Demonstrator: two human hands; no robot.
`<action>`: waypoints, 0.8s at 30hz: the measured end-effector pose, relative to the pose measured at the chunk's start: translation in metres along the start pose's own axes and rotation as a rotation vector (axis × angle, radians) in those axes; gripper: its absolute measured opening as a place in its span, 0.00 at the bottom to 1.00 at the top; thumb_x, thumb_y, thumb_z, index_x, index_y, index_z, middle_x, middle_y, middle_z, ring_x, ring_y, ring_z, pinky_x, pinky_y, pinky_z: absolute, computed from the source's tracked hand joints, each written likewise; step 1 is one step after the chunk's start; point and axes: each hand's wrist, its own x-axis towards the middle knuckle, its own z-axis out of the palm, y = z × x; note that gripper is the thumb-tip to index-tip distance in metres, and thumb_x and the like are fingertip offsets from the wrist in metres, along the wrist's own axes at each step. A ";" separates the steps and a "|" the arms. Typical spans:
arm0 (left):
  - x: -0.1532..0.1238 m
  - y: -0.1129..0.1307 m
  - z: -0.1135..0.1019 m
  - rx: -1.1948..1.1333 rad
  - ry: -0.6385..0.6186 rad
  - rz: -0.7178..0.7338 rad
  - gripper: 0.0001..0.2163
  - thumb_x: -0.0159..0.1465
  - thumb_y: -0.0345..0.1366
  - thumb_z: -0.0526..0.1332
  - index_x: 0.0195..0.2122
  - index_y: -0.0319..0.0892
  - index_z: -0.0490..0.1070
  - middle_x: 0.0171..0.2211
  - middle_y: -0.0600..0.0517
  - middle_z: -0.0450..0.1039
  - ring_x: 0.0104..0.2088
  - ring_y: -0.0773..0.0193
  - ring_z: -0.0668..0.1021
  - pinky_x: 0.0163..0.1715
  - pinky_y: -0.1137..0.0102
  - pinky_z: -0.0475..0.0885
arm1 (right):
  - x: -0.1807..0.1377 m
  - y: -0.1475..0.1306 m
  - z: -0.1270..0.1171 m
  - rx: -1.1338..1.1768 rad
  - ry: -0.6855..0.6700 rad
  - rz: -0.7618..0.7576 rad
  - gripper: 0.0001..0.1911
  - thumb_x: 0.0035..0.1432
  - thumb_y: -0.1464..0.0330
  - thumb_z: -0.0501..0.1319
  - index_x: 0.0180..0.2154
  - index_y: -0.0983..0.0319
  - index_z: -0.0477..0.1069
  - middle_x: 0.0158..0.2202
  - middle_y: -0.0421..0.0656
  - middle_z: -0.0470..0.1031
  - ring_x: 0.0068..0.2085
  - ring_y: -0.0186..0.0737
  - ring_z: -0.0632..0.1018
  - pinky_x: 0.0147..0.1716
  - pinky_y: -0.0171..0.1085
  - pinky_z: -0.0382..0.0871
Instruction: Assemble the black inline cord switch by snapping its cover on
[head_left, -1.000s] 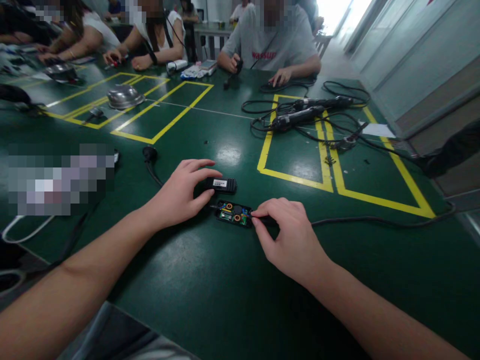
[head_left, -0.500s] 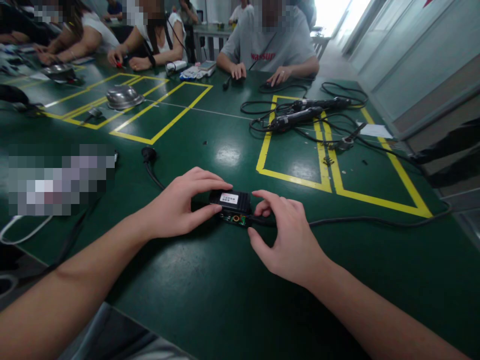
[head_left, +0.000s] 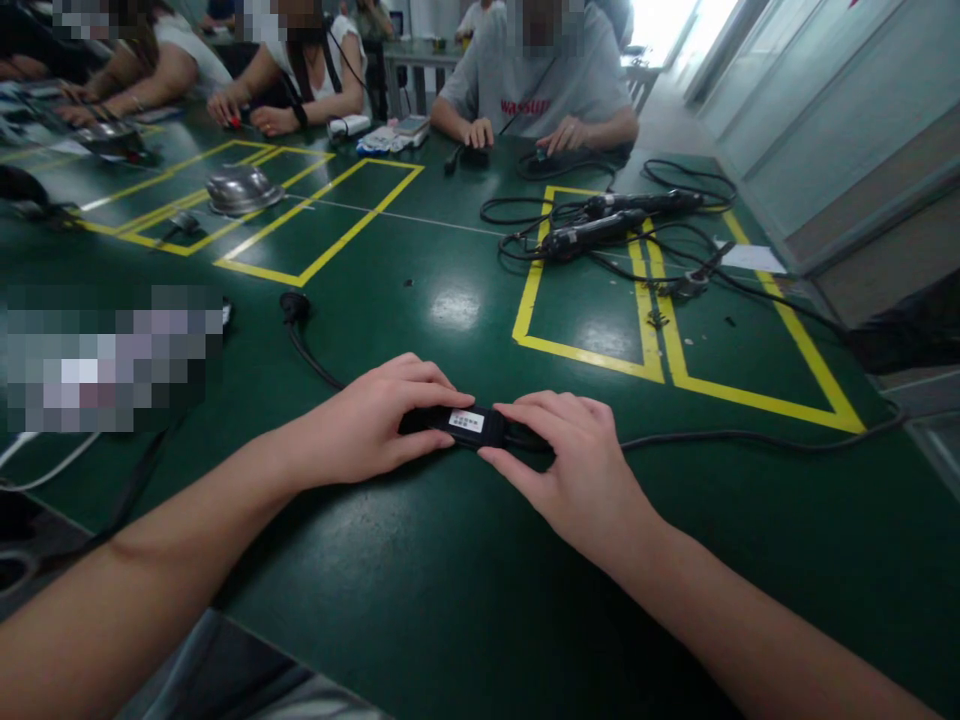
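The black case (head_left: 491, 430) lies low on the green table (head_left: 390, 600) between the person's two hands, its long axis running roughly from side to side, in line with the gap from one hand to the other. The left hand (head_left: 367, 425) reaches farther over it, thumb on the near edge and fingers on the far edge, pinching it beside the white label (head_left: 466, 421); the right hand (head_left: 574, 455) pinches its right end between thumb and forefinger. A black cord (head_left: 735, 438) leads away beyond the right hand, and a plug (head_left: 295, 306) on its own cord lies past the left; whether either joins the case is hidden by the hands. Farther off, black cylindrical tools (head_left: 592, 234) lie across yellow tape (head_left: 592, 359), well apart from the case
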 end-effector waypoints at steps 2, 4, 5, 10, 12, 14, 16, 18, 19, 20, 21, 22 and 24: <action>0.000 0.000 0.001 0.009 0.001 0.006 0.16 0.75 0.39 0.68 0.62 0.46 0.81 0.53 0.45 0.83 0.54 0.53 0.81 0.57 0.59 0.78 | 0.000 0.000 0.000 -0.011 0.004 -0.002 0.11 0.69 0.63 0.73 0.51 0.57 0.82 0.47 0.45 0.87 0.46 0.51 0.84 0.51 0.52 0.67; 0.001 0.000 0.001 0.013 -0.001 0.005 0.16 0.75 0.38 0.68 0.62 0.45 0.81 0.53 0.45 0.83 0.54 0.53 0.81 0.57 0.59 0.77 | -0.001 0.000 0.000 -0.015 0.001 -0.001 0.11 0.70 0.63 0.72 0.52 0.57 0.82 0.47 0.46 0.87 0.46 0.51 0.84 0.51 0.52 0.67; 0.001 0.001 0.001 0.011 -0.001 0.002 0.16 0.75 0.38 0.68 0.62 0.45 0.81 0.53 0.45 0.83 0.54 0.53 0.81 0.57 0.59 0.77 | -0.001 0.000 0.001 -0.016 -0.002 0.001 0.11 0.70 0.63 0.71 0.52 0.57 0.82 0.47 0.46 0.87 0.46 0.51 0.84 0.51 0.51 0.68; 0.003 0.004 0.001 -0.084 0.009 -0.053 0.15 0.73 0.40 0.69 0.60 0.47 0.80 0.51 0.47 0.83 0.52 0.53 0.82 0.55 0.59 0.77 | 0.000 0.001 0.003 -0.010 -0.006 0.006 0.11 0.71 0.62 0.68 0.52 0.57 0.80 0.47 0.47 0.86 0.47 0.52 0.83 0.50 0.52 0.68; 0.004 0.002 0.002 -0.211 0.076 -0.112 0.14 0.71 0.43 0.70 0.55 0.45 0.77 0.49 0.47 0.83 0.47 0.55 0.83 0.49 0.61 0.78 | 0.001 0.000 0.003 0.001 -0.006 0.018 0.13 0.70 0.62 0.67 0.52 0.58 0.78 0.48 0.48 0.85 0.48 0.54 0.82 0.51 0.53 0.68; 0.005 -0.002 0.004 -0.332 0.201 -0.178 0.14 0.71 0.47 0.69 0.49 0.44 0.71 0.49 0.46 0.83 0.44 0.57 0.83 0.45 0.63 0.79 | 0.001 -0.001 0.003 0.029 0.010 0.054 0.17 0.67 0.62 0.66 0.55 0.59 0.75 0.47 0.49 0.84 0.46 0.54 0.82 0.51 0.53 0.68; 0.006 -0.009 0.004 -0.314 0.306 -0.242 0.13 0.72 0.48 0.66 0.45 0.45 0.67 0.50 0.45 0.83 0.44 0.57 0.83 0.44 0.62 0.79 | 0.001 -0.002 0.003 0.050 0.019 0.069 0.16 0.65 0.63 0.64 0.53 0.59 0.72 0.45 0.49 0.83 0.45 0.53 0.81 0.50 0.53 0.68; 0.007 -0.017 0.004 -0.136 0.325 -0.300 0.12 0.72 0.46 0.65 0.44 0.45 0.67 0.51 0.44 0.83 0.44 0.55 0.82 0.46 0.58 0.78 | 0.001 -0.003 0.002 0.054 0.011 0.054 0.12 0.64 0.66 0.62 0.49 0.59 0.71 0.43 0.49 0.81 0.43 0.52 0.81 0.49 0.52 0.68; 0.007 -0.020 0.004 -0.037 0.301 -0.323 0.11 0.71 0.45 0.65 0.44 0.45 0.69 0.51 0.43 0.83 0.45 0.53 0.81 0.47 0.56 0.78 | 0.001 -0.003 0.002 0.052 0.004 0.041 0.10 0.64 0.67 0.61 0.47 0.58 0.71 0.42 0.48 0.81 0.43 0.52 0.80 0.49 0.52 0.68; 0.008 -0.023 0.003 0.042 0.269 -0.333 0.10 0.71 0.45 0.66 0.45 0.45 0.70 0.50 0.43 0.83 0.45 0.52 0.81 0.48 0.54 0.77 | 0.001 -0.003 0.002 0.052 0.002 0.030 0.08 0.64 0.67 0.60 0.45 0.58 0.71 0.40 0.47 0.80 0.42 0.51 0.80 0.48 0.52 0.68; 0.008 -0.025 0.002 0.095 0.237 -0.329 0.09 0.71 0.44 0.65 0.44 0.45 0.72 0.50 0.43 0.84 0.46 0.51 0.81 0.50 0.53 0.77 | 0.001 -0.003 0.001 0.055 0.000 0.024 0.07 0.64 0.68 0.60 0.44 0.58 0.71 0.39 0.47 0.80 0.42 0.50 0.79 0.48 0.51 0.68; 0.007 -0.025 0.002 0.125 0.212 -0.309 0.08 0.71 0.43 0.65 0.44 0.45 0.73 0.51 0.43 0.84 0.48 0.50 0.81 0.52 0.52 0.77 | 0.001 -0.003 0.001 0.059 0.000 0.020 0.05 0.64 0.69 0.60 0.43 0.58 0.71 0.38 0.46 0.80 0.41 0.50 0.79 0.47 0.51 0.68; 0.006 -0.024 -0.001 0.153 0.203 -0.245 0.08 0.73 0.43 0.63 0.42 0.44 0.75 0.56 0.42 0.82 0.53 0.49 0.80 0.57 0.50 0.76 | 0.002 -0.003 0.001 0.069 -0.007 0.019 0.03 0.66 0.69 0.60 0.42 0.58 0.71 0.38 0.46 0.80 0.40 0.49 0.79 0.44 0.49 0.69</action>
